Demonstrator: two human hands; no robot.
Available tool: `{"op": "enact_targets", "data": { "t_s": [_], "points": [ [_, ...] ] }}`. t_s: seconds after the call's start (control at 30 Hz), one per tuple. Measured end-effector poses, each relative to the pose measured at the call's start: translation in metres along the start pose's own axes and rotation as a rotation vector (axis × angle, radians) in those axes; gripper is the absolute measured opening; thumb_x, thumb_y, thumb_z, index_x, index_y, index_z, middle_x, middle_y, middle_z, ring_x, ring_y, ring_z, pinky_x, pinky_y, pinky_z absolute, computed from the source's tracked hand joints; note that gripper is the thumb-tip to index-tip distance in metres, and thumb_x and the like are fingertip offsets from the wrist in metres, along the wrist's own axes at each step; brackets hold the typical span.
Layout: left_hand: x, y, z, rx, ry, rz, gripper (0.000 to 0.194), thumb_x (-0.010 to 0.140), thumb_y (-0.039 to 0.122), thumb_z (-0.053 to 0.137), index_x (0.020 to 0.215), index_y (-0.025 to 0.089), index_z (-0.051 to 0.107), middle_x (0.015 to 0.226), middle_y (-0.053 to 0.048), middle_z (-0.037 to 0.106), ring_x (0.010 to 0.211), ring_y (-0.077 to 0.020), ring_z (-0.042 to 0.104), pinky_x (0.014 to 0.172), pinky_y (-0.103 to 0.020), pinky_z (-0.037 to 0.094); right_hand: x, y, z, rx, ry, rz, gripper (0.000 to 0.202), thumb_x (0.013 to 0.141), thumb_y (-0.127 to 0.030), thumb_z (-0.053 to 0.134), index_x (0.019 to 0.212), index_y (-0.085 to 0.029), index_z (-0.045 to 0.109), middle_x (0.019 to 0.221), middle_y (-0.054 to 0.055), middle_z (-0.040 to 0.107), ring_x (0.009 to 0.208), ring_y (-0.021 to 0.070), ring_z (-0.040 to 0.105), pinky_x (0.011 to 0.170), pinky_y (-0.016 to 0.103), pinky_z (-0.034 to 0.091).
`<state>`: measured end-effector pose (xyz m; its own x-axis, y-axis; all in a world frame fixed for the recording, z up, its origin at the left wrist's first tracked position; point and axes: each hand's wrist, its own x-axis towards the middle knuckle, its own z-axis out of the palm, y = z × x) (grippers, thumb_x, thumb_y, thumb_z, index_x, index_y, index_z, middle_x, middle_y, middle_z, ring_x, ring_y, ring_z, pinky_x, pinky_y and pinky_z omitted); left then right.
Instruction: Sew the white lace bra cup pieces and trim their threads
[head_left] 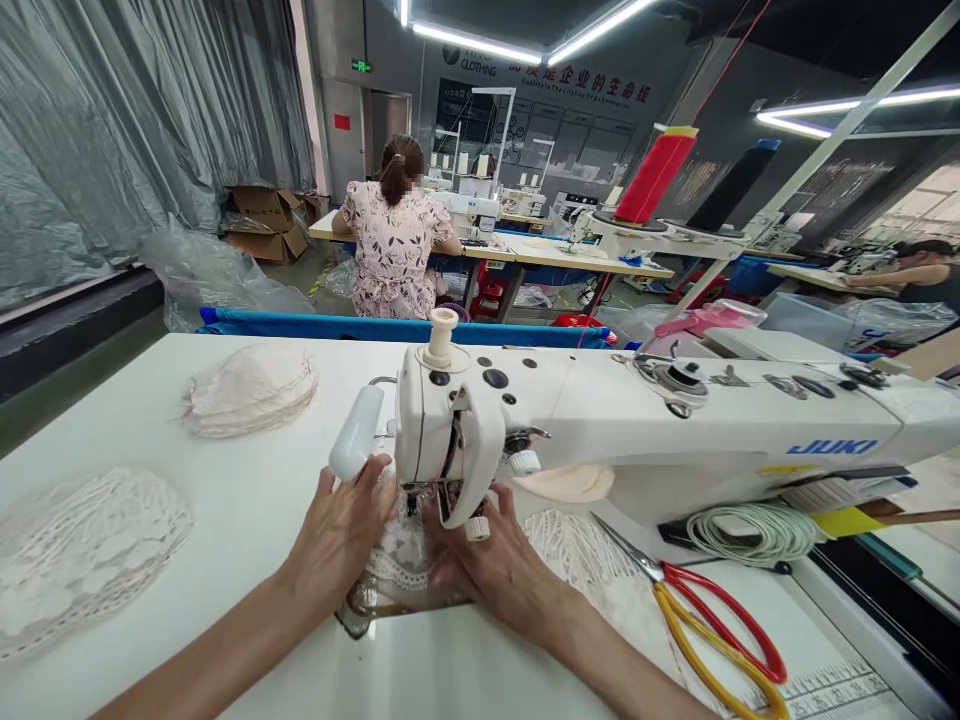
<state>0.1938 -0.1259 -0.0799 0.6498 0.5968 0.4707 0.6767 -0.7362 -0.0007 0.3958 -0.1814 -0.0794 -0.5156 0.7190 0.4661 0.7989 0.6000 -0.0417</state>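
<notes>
A piece of white lace fabric [401,550] lies under the presser foot [412,500] of a white sewing machine [570,410]. On the left edge of the lace, my left hand [341,535] is closed, its thumb and fingers pressed together beside the needle area. My right hand [499,570] is closed on the lace from the right; the machine head hides part of its fingers. Just above my left hand hangs a white lamp-like part [357,435]. To the right of my right hand lie fringed white lace [577,545] and scissors [664,575] with red and yellow handles.
Stacked pale fabric pieces [251,390] and a lace pile [90,550] lie on the left of the white table [247,500]. A coil of pale cord [750,533] rests at right. Red thread [656,175] stands behind. A co-worker [397,235] sits ahead.
</notes>
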Motion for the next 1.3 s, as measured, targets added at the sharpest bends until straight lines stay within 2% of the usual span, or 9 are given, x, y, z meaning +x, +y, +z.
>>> {"op": "enact_targets", "data": {
  "t_s": [0.1, 0.2, 0.37, 0.5, 0.63, 0.73, 0.87, 1.03, 1.3],
  "points": [
    [-0.017, 0.018, -0.009, -0.127, 0.057, 0.054, 0.023, 0.095, 0.023, 0.037, 0.087, 0.018, 0.057, 0.092, -0.005, 0.061, 0.095, -0.0199, 0.053, 0.086, -0.039, 0.031, -0.006, -0.011, -0.005, 0.085, -0.009, -0.059, 0.060, 0.079, -0.066, 0.048, 0.103, -0.012, 0.058, 0.094, 0.010, 0.064, 0.087, 0.0227, 0.054, 0.087, 0.042, 0.032],
    [-0.031, 0.030, -0.010, -0.249, 0.106, 0.099, 0.031, 0.095, 0.041, 0.039, 0.092, 0.017, 0.059, 0.092, -0.003, 0.064, 0.092, -0.0170, 0.057, 0.089, -0.038, 0.030, -0.009, -0.019, -0.003, 0.108, 0.000, -0.066, 0.062, 0.078, -0.070, 0.042, 0.093, -0.012, 0.058, 0.091, 0.008, 0.064, 0.076, 0.0175, 0.054, 0.085, 0.039, 0.033],
    [-0.036, 0.028, -0.008, -0.259, 0.120, 0.154, 0.037, 0.097, 0.012, 0.029, 0.073, 0.017, 0.057, 0.084, -0.002, 0.064, 0.081, -0.0124, 0.059, 0.086, -0.035, 0.035, -0.008, -0.023, 0.003, 0.162, 0.002, -0.092, 0.050, 0.086, -0.061, 0.039, 0.083, -0.014, 0.056, 0.083, 0.005, 0.062, 0.079, 0.0178, 0.055, 0.080, 0.036, 0.034],
    [-0.033, 0.027, -0.012, -0.180, 0.111, 0.170, 0.028, 0.097, 0.017, 0.034, 0.083, 0.016, 0.059, 0.080, -0.002, 0.063, 0.078, -0.0138, 0.059, 0.083, -0.035, 0.038, -0.007, -0.023, 0.001, 0.172, -0.030, -0.105, 0.032, 0.096, -0.035, 0.041, 0.075, -0.015, 0.055, 0.077, 0.003, 0.060, 0.076, 0.0159, 0.054, 0.072, 0.032, 0.034],
    [-0.032, 0.030, -0.016, -0.106, 0.077, 0.195, 0.031, 0.095, 0.009, 0.030, 0.089, 0.015, 0.060, 0.078, -0.002, 0.063, 0.076, -0.0140, 0.059, 0.081, -0.035, 0.040, -0.007, -0.026, -0.001, 0.141, 0.024, -0.111, 0.018, 0.090, -0.011, 0.045, 0.077, -0.014, 0.056, 0.076, 0.003, 0.061, 0.076, 0.0143, 0.054, 0.068, 0.030, 0.034],
    [-0.031, 0.030, -0.019, -0.094, 0.111, 0.228, 0.036, 0.091, -0.001, 0.027, 0.087, 0.014, 0.060, 0.082, -0.004, 0.064, 0.079, -0.0135, 0.059, 0.081, -0.034, 0.041, -0.007, -0.026, 0.000, 0.148, 0.064, -0.110, 0.014, 0.088, -0.011, 0.047, 0.079, -0.014, 0.056, 0.077, 0.003, 0.062, 0.075, 0.0138, 0.054, 0.067, 0.030, 0.035],
    [-0.030, 0.029, -0.022, -0.065, 0.133, 0.251, 0.037, 0.089, -0.005, 0.026, 0.087, 0.013, 0.059, 0.083, -0.004, 0.065, 0.079, -0.0141, 0.060, 0.081, -0.034, 0.042, -0.008, -0.025, 0.001, 0.172, 0.027, -0.123, 0.020, 0.092, -0.028, 0.047, 0.082, -0.014, 0.056, 0.078, 0.004, 0.062, 0.077, 0.0160, 0.054, 0.068, 0.032, 0.036],
    [-0.033, 0.028, -0.020, -0.013, 0.147, 0.271, 0.032, 0.087, -0.007, 0.034, 0.086, 0.012, 0.059, 0.084, -0.004, 0.066, 0.080, -0.0134, 0.061, 0.084, -0.034, 0.041, -0.008, -0.024, 0.001, 0.177, 0.010, -0.123, 0.019, 0.091, -0.008, 0.038, 0.088, -0.014, 0.056, 0.087, 0.005, 0.064, 0.080, 0.0148, 0.055, 0.071, 0.031, 0.037],
    [-0.032, 0.026, -0.021, -0.045, 0.149, 0.278, 0.030, 0.088, -0.004, 0.036, 0.092, 0.011, 0.061, 0.080, -0.004, 0.066, 0.079, -0.0138, 0.060, 0.080, -0.034, 0.044, -0.008, -0.026, 0.000, 0.195, 0.063, -0.158, 0.011, 0.088, -0.010, 0.046, 0.088, -0.012, 0.057, 0.084, 0.005, 0.066, 0.081, 0.0163, 0.058, 0.076, 0.034, 0.039]
  ]
}}
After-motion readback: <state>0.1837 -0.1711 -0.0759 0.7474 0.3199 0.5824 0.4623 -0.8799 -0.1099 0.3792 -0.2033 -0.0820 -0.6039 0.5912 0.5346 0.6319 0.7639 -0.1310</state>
